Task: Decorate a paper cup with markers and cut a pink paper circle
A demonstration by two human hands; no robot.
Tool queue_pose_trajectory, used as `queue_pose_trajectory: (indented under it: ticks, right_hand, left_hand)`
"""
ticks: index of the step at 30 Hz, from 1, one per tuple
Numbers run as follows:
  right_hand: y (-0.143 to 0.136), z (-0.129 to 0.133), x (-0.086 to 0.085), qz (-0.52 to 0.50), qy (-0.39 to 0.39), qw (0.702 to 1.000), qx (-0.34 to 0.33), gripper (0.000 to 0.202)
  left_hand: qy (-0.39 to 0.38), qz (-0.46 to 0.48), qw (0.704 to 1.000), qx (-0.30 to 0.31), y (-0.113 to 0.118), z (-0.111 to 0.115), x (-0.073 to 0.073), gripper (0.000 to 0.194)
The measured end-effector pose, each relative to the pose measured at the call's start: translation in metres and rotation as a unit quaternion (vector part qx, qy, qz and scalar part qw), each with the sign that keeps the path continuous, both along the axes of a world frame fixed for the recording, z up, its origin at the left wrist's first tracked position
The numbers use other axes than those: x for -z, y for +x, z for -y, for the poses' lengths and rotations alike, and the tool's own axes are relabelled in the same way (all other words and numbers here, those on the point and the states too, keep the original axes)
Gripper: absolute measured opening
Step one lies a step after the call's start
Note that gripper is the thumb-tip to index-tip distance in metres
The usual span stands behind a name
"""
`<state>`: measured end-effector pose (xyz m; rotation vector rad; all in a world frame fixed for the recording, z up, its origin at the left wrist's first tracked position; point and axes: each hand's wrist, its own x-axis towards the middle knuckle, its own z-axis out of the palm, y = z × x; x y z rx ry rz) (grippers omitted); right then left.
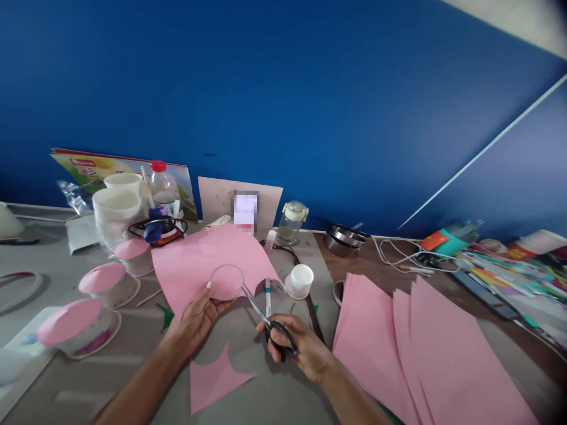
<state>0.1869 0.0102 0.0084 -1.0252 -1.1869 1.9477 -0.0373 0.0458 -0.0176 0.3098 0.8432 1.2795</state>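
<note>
My left hand point(201, 316) pinches the lower edge of a large sheet of pink paper point(190, 260), thumb on top and fingers beneath. A circle is drawn in dark line near that edge. In my right hand point(305, 348) is a pair of scissors point(254, 302) with black handles, its blades at the right side of the drawn circle. The paper's lower edge has curved cuts. Below my hands a pink paper scrap point(217, 381) with curved edges lies on the grey table point(261, 401). A white paper cup point(300, 281) stands right of the sheet.
Several bowls topped with pink paper point(66, 324) stand at the left, near stacked white cups point(116, 206) and a red-capped bottle point(163, 189). Pink sheets point(460, 342) lie at the right. Behind are a glass jar point(292, 223), metal bowls point(343, 241) and white cables point(394, 257).
</note>
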Motion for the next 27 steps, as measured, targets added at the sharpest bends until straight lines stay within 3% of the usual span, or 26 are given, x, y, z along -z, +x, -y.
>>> queue_pose_trajectory:
  ticks: [6,11,18,27]
  right_hand:
    - [0.002,-0.002,0.001,-0.011,-0.009,1.000,0.019,0.053]
    - [0.001,-0.002,0.002,-0.025,-0.009,1.000,0.008,0.054]
    - [-0.001,0.001,0.002,-0.047,-0.034,0.998,0.004,0.057]
    - [-0.009,0.004,0.004,-0.102,-0.041,0.994,0.020,0.059]
  left_hand:
    - [0.004,-0.030,0.993,-0.114,0.002,-0.003,-0.007,0.021]
    - [-0.003,-0.032,0.994,-0.107,0.006,-0.001,-0.010,0.026]
    - [-0.018,0.015,0.998,-0.057,0.002,-0.001,-0.007,0.019]
    - [-0.053,0.047,0.994,-0.078,0.000,-0.001,-0.004,0.030]
